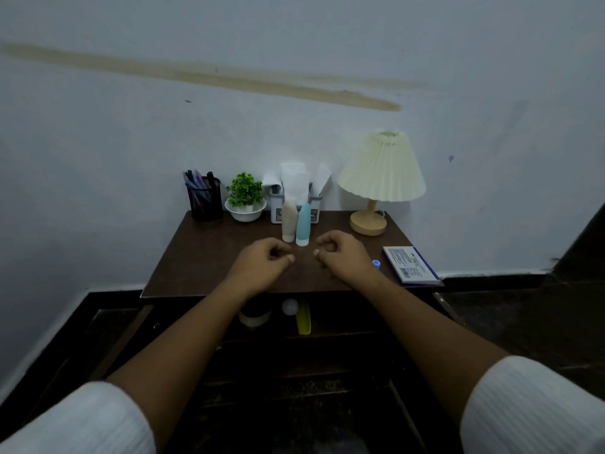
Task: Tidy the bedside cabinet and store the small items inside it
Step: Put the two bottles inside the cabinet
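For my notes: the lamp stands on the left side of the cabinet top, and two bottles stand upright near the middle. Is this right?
Not quite. In the head view the lamp stands on the right side of the cabinet top.

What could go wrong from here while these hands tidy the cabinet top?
The beige bottle and blue bottle stand tall on narrow caps, side by side just beyond the left hand and right hand; a careless reach may topple both. The book lies at the front right corner of the cabinet top, so a sweeping right arm might push it off.
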